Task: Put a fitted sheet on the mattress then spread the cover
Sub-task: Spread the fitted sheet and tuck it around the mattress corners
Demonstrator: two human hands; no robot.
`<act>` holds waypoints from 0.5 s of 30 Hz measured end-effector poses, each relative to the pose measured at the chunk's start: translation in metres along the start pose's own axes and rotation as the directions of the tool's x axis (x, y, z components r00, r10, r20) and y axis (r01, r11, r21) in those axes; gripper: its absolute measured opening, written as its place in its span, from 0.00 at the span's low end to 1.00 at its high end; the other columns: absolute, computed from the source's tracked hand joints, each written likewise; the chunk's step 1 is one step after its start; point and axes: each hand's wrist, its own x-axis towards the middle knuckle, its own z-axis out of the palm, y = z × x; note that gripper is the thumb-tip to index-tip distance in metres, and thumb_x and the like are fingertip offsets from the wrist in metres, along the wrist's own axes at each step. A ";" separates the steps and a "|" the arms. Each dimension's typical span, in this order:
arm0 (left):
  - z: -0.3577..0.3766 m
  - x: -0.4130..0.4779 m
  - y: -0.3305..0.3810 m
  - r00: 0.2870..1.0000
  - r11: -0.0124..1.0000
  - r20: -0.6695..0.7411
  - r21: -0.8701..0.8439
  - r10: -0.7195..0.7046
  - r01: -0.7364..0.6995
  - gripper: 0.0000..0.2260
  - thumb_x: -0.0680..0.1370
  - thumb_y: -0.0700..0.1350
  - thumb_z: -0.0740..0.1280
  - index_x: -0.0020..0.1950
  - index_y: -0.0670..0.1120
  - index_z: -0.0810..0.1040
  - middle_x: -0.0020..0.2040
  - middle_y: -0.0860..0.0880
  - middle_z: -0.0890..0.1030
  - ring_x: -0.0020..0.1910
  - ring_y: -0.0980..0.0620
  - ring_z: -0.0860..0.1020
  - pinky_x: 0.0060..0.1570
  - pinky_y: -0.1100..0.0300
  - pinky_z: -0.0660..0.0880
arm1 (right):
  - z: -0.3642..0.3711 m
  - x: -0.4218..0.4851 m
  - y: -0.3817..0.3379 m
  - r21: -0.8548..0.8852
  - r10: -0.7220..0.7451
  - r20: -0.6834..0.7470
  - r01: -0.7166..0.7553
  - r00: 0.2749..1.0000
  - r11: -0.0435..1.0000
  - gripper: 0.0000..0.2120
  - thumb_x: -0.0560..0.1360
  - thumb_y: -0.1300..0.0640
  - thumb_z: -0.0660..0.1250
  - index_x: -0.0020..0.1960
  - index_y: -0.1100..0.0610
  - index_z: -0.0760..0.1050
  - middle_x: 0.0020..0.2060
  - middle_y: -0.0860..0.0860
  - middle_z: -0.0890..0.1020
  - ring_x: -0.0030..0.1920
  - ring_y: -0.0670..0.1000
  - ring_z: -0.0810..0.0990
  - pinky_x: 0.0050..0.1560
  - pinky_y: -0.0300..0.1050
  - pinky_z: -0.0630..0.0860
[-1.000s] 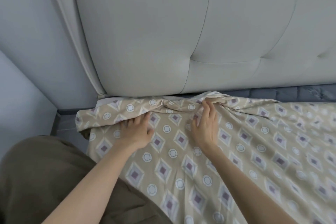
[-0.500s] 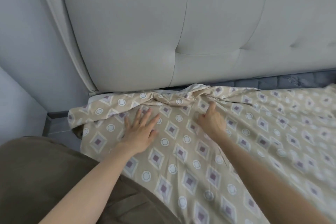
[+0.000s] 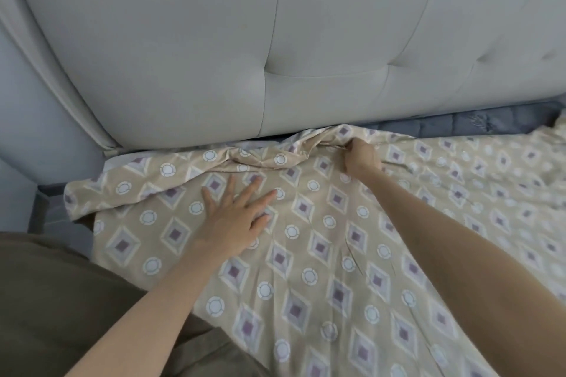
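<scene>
A beige sheet (image 3: 321,254) with purple diamonds and white circles covers the near corner of the bed. Its top edge lies bunched in a roll along the foot of the headboard. My left hand (image 3: 235,217) lies flat on the sheet, fingers spread, just below that roll. My right hand (image 3: 363,157) grips the bunched edge farther right, fingers curled into the fabric. A strip of dark grey quilted mattress (image 3: 459,124) shows uncovered between the sheet and the headboard on the right.
A padded light grey headboard (image 3: 275,40) fills the upper view. A pale wall (image 3: 18,101) and a narrow gap of floor (image 3: 46,208) lie at the left. My olive-brown clothing (image 3: 61,300) fills the lower left.
My right hand has moved right along the bunched edge and closed on it. My left hand went from curled to flat with spread fingers. The view has shifted right.
</scene>
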 end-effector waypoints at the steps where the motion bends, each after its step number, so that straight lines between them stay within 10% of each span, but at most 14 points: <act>1: -0.001 0.003 -0.001 1.000 1.000 -0.004 0.000 -0.023 0.023 0.23 0.78 0.66 0.40 0.72 0.70 0.35 0.74 0.60 0.31 0.74 0.41 0.31 0.63 0.27 0.35 | 0.000 0.001 -0.002 0.020 0.000 -0.048 0.001 0.999 1.000 0.13 0.78 0.62 0.53 0.58 0.61 0.73 0.54 0.62 0.79 0.55 0.62 0.77 0.48 0.49 0.71; 8: -0.008 0.026 -0.020 0.971 0.969 -0.045 -0.091 -0.235 0.230 0.28 0.75 0.72 0.44 0.73 0.70 0.41 0.76 0.63 0.38 0.76 0.40 0.40 0.65 0.28 0.39 | 0.019 -0.010 0.001 0.144 -0.064 -0.187 0.092 0.980 0.985 0.01 0.76 0.64 0.56 0.46 0.60 0.65 0.39 0.58 0.74 0.40 0.58 0.73 0.37 0.47 0.63; 15: -0.021 0.030 -0.057 0.952 0.937 -0.115 -0.242 -0.284 0.250 0.26 0.80 0.62 0.47 0.77 0.57 0.52 0.78 0.54 0.56 0.75 0.49 0.58 0.70 0.47 0.63 | 0.046 -0.058 -0.010 0.107 -0.378 -0.183 0.401 0.907 0.910 0.13 0.76 0.64 0.58 0.60 0.63 0.66 0.60 0.58 0.71 0.65 0.62 0.68 0.64 0.57 0.67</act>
